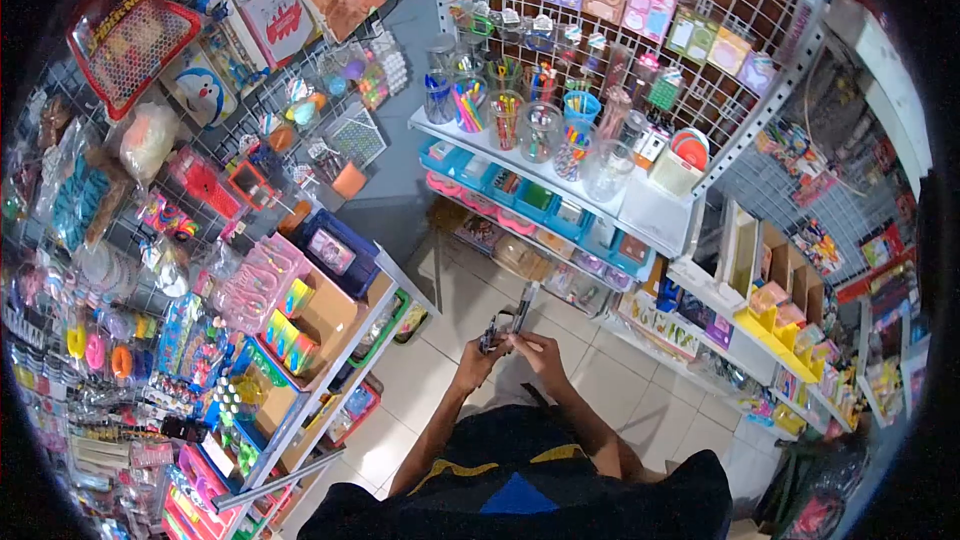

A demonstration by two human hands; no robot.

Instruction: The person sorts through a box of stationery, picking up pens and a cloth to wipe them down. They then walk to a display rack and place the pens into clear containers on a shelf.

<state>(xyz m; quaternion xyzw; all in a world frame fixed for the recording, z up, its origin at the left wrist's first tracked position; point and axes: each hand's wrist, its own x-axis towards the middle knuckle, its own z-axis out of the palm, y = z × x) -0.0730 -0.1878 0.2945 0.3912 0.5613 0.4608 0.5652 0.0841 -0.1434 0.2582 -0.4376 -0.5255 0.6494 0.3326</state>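
Observation:
My left hand [477, 364] is closed around several slim dark pens [488, 336], which stick up past its fingers. Beside it, my right hand [541, 356] has its fingers pinched together at the lower end of another dark, partly clear pen-like piece [523, 306]. The two hands almost touch, low in front of my body and above the tiled floor. Fine details of the pens are too small to make out.
Ahead, a white shelf [640, 210] carries clear jars of pens, among them a jar of coloured pens [468, 105]. Below are blue trays [535, 197]. At left, stacked bins [345, 258] stand by a wall of hanging goods; yellow dividers [775, 342] are at right.

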